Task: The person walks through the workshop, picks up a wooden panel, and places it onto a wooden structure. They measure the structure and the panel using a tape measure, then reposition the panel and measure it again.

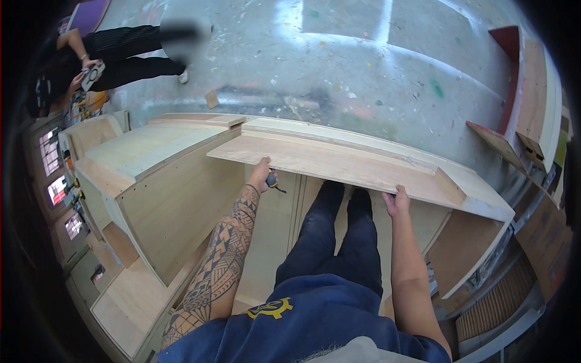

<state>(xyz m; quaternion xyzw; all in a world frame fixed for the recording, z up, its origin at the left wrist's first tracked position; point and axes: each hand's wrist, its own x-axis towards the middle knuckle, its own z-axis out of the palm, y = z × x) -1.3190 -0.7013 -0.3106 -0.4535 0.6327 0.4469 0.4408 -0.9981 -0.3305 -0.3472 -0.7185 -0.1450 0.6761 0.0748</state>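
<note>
A long, pale wooden board (339, 165) lies across in front of me, along the inner side of a wooden cabinet frame. My left hand (260, 174) is closed around a black and orange tape measure (272, 179), with its fingertips at the board's near edge. Farther right, my right hand (397, 201) grips the same edge, thumb on top and fingers below. My legs stand inside the frame, between plywood panels. The underside of the board is hidden.
A large plywood cabinet (181, 212) stands close on my left. More wooden panels (529, 103) lean at the upper right. Another person (91, 60) stands at the upper left, holding a pale object (92, 75). A small wood scrap (212, 98) lies on the paint-spotted floor (363, 72).
</note>
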